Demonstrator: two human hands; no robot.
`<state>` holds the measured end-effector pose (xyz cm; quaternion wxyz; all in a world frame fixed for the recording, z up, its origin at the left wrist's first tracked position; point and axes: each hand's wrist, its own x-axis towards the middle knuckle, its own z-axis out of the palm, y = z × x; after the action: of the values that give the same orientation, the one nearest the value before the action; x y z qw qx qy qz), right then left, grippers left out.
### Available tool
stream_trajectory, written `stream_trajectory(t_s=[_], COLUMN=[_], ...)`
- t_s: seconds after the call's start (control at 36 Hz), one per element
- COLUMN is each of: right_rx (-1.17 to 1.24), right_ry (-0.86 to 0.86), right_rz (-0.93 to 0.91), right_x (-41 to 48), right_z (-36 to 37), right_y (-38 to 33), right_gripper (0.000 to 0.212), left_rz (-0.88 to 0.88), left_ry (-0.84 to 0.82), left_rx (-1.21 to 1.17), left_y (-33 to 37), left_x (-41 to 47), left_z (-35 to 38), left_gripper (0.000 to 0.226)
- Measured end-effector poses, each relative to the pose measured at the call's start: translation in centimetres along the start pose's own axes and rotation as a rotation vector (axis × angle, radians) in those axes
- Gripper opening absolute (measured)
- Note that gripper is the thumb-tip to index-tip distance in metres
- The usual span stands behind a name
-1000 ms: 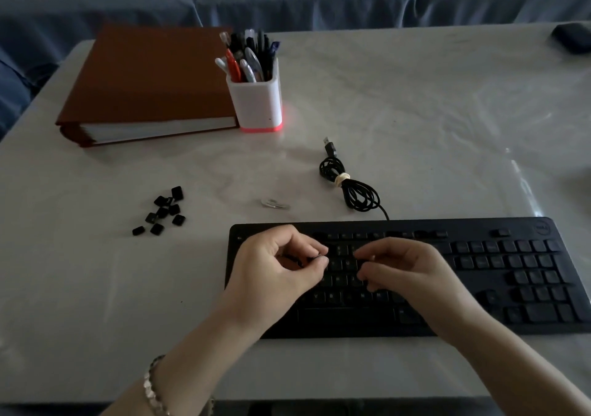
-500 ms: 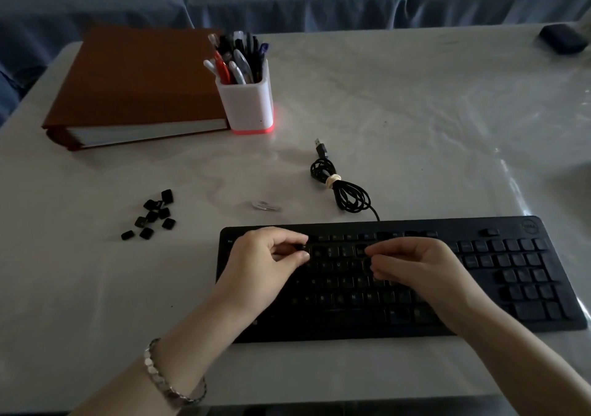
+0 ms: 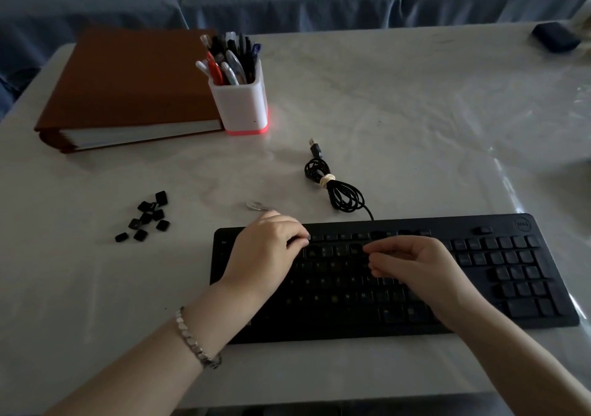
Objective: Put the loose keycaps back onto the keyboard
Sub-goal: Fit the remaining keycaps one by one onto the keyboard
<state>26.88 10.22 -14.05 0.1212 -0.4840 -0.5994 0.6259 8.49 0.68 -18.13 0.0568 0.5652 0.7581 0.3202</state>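
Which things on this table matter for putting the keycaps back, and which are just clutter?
Job: keyboard, loose keycaps, left hand, right hand.
Lying about: brown binder, pen holder, coiled cable, dark case.

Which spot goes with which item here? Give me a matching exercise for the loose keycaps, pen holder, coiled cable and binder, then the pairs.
Things:
1. loose keycaps
2. pen holder
3. coiled cable
4. binder

Places:
A. just behind the keyboard's far edge
B. far left part of the table
C. on the table, left of the keyboard
D. at the binder's right end

Pairs: 1-C, 2-D, 3-A, 4-B
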Motion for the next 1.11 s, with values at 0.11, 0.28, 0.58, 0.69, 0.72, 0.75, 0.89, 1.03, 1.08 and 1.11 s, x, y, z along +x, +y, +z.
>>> stream_trajectory(t_s=[0.11,0.28,0.58,0.69,0.72,0.75,0.89,1.03,1.08,1.11], right_rx=[0.014,0.025,0.024,0.021,0.022,0.023,0.019,0.026,0.023,0.022], right_ry=[-0.001,-0.002,-0.001,-0.002,-0.002,-0.001,-0.005,-0.004,-0.004,-0.004], right_rz=[0.000,-0.007,-0.011,-0.010,-0.010,-0.009,-0.011,-0.016,-0.018,-0.018], right_x=[0.1,0.1,0.2,0.2,0.2,0.2,0.2,0.4,0.5,0.5], right_z=[0.0,0.0,-0.1,-0.1,-0.1,-0.1,-0.2,-0.2,-0.2,-0.2], right_y=[0.0,0.0,0.1,0.1,0.1,0.1,0.2,0.1,0.1,0.1], right_gripper=[0.018,0.017,0.019,0.019,0.019,0.019,0.018,0.018,0.018,0.018], left_rz=[0.050,0.070,0.312,0.296,0.293,0.289,0.294,0.289,0.326,0.350], left_ry=[0.030,0.055,-0.051,-0.059,-0.059,-0.060,-0.078,-0.081,-0.078,-0.081], left_rx=[0.020,-0.017,0.131,0.108,0.103,0.097,0.079,0.089,0.122,0.141], left_y=[-0.3,-0.7,-1.2,-1.1,-1.0,-1.0,-1.4,-1.6,-1.5,-1.5], left_x=[-0.3,-0.4,0.4,0.4,0.4,0.4,0.3,0.2,0.3,0.4], left_z=[0.1,0.3,-0.7,-0.6,-0.6,-0.6,-0.7,-0.6,-0.6,-0.6], left_gripper=[0.009,0.008,0.013,0.013,0.013,0.014,0.012,0.015,0.017,0.021])
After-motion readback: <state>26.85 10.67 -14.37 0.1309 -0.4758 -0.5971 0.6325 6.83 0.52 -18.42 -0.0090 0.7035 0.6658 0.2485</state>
